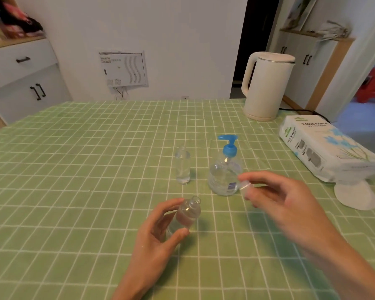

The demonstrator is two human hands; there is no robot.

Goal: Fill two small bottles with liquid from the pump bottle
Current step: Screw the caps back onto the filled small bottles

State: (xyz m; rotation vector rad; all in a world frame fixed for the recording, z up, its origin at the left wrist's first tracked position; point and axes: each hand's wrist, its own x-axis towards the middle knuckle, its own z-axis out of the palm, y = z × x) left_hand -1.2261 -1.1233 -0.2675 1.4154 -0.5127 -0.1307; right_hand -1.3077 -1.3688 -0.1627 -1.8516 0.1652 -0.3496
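Note:
A clear pump bottle (224, 172) with a blue pump head stands in the middle of the table, partly filled with clear liquid. To its left stands a small clear bottle (182, 165) with its cap on. My left hand (158, 232) grips a second small clear bottle (187, 213), tilted, its mouth uncovered and pointing up and to the right. My right hand (284, 198) pinches a small clear cap (246, 187) between thumb and fingers, just in front of the pump bottle's base.
A green checked cloth (85, 191) covers the table. A cream kettle (266, 87) stands at the back right. A tissue paper pack (325, 152) lies at the right edge, with a white sheet (353, 195) sticking out below it.

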